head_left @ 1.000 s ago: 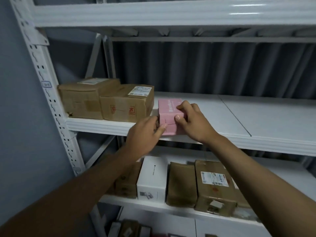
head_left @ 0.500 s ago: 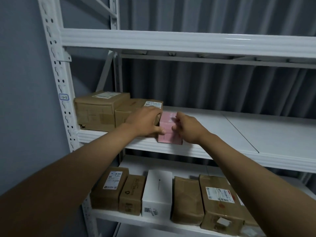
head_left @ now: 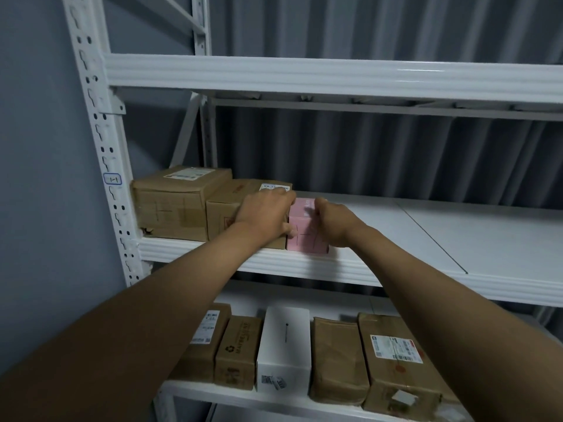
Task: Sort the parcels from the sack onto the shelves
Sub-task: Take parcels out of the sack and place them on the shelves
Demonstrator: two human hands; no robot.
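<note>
A small pink box [head_left: 304, 236] stands on the white middle shelf [head_left: 396, 236], pressed against a brown cardboard parcel [head_left: 227, 208] to its left. My left hand [head_left: 265, 213] lies over that brown parcel's right end, thumb on the pink box's front. My right hand [head_left: 333, 222] grips the pink box's right side. A larger brown parcel [head_left: 173, 202] sits at the shelf's far left. The sack is out of view.
The lower shelf [head_left: 213, 391] holds several parcels in a row, among them a white box [head_left: 285, 345] and a labelled brown parcel [head_left: 393, 360]. A white perforated upright [head_left: 100, 166] stands left. The upper shelf beam [head_left: 304, 73] runs overhead.
The pink box has been slid left and back until it meets the brown parcel. My left hand moved up over the brown parcel. The view tilted upward.
</note>
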